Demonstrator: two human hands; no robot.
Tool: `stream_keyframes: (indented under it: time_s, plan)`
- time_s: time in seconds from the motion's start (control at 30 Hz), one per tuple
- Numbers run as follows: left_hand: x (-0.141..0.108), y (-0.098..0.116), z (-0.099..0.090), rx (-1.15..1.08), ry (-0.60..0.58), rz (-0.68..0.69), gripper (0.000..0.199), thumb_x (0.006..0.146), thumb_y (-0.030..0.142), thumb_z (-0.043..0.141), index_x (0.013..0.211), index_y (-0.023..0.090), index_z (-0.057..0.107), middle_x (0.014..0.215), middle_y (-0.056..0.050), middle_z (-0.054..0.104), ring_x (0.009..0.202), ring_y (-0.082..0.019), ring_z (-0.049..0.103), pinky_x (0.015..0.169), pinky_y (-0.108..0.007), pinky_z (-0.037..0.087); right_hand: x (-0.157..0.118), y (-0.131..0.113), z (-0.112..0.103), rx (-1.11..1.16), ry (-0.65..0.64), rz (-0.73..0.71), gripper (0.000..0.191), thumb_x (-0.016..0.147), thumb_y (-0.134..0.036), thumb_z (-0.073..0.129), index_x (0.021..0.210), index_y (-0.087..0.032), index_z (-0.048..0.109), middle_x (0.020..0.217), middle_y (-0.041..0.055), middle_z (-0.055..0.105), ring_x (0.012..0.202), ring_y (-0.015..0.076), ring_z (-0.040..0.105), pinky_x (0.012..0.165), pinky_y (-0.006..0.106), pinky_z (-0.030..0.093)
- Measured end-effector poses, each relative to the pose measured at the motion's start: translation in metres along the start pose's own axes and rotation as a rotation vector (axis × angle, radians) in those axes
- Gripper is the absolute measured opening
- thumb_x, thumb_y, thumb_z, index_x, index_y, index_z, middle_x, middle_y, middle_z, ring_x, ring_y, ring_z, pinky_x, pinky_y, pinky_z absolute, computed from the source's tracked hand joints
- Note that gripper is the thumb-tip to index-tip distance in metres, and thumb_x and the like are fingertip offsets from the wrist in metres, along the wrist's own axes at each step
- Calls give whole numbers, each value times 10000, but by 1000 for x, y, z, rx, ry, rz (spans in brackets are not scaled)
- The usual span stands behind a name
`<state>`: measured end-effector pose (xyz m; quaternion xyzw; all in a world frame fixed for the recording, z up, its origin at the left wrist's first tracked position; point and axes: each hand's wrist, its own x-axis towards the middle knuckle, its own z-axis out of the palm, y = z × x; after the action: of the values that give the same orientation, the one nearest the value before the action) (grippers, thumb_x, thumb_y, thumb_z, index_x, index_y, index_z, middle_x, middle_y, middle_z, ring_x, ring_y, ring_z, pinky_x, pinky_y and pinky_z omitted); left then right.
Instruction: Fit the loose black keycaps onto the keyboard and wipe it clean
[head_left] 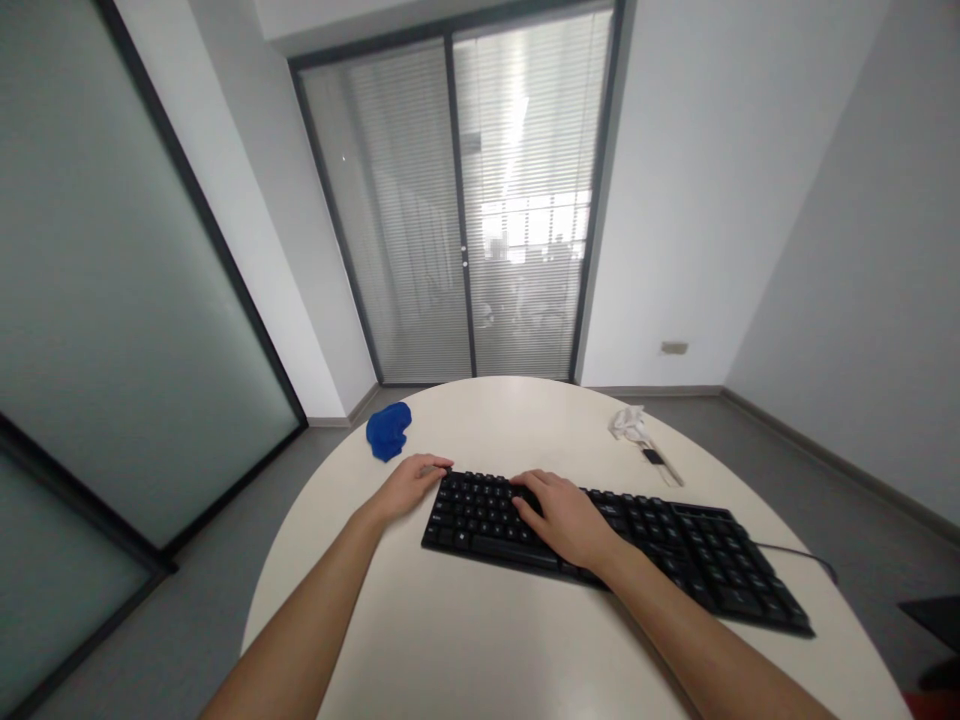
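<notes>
A black keyboard (487, 515) lies at a slant on a round pale table (442, 640). At its upper left corner is my left hand (409, 483), with the fingers and thumb closed on the edge. My right hand (566, 515) rests over the middle of the keys, palm down. Its thumb and fingers are bent towards each other in a pinch; whatever lies between them is dark and cannot be told from the keys. The right hand and forearm hide part of the keyboard's centre and front edge.
A crumpled blue cloth (388, 431) lies at the table's left edge. On the right are a crumpled white tissue (628, 422) and a thin stick-like item with a black part (652, 456). A cable (795, 550) runs from the keyboard over the right edge.
</notes>
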<state>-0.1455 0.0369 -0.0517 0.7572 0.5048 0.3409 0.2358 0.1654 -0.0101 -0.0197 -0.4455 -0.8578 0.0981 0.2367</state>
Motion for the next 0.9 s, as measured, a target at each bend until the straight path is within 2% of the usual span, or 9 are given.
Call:
stream_keyframes:
  time_s: [0.17, 0.4, 0.6, 0.77, 0.9]
  plan:
    - [-1, -2, -2, 54, 3, 118, 281, 970, 359, 559, 1124, 212, 742, 1129, -83, 724, 1074, -237, 641, 991, -361, 463, 0, 0, 0, 4, 1, 1, 297, 999, -350, 479, 1217, -224, 636, 1173, 73, 682, 1080, 234, 625, 997, 372, 454]
    - [-1, 14, -7, 217, -37, 202, 243, 978, 308, 556, 1091, 213, 749, 1106, -80, 722, 1036, -229, 636, 941, -347, 467, 1, 0, 0, -4, -2, 3, 296, 1001, -354, 477, 1212, -222, 637, 1160, 75, 682, 1078, 232, 626, 989, 366, 457]
    - [0, 21, -8, 271, -47, 184, 254, 976, 301, 544, 1097, 233, 757, 1112, -81, 720, 1038, -239, 634, 935, -344, 466, 0, -1, 0, -6, -3, 4, 299, 1000, -350, 481, 1217, -215, 637, 1172, 79, 681, 1085, 234, 624, 993, 365, 450]
    - [2, 16, -9, 137, -67, 128, 241, 937, 344, 603, 1046, 231, 786, 1124, -89, 733, 1049, -263, 652, 958, -355, 470, 0, -2, -1, -1, -1, -6, 301, 998, -342, 479, 1213, -207, 640, 1171, 84, 683, 1083, 238, 625, 996, 369, 452]
    - [3, 13, -9, 89, -80, 94, 291, 937, 407, 600, 1018, 205, 794, 1097, -102, 751, 1011, -269, 686, 911, -351, 501, 1, -1, -1, 5, -2, -5, 304, 998, -341, 478, 1218, -211, 642, 1170, 86, 684, 1086, 238, 625, 999, 370, 451]
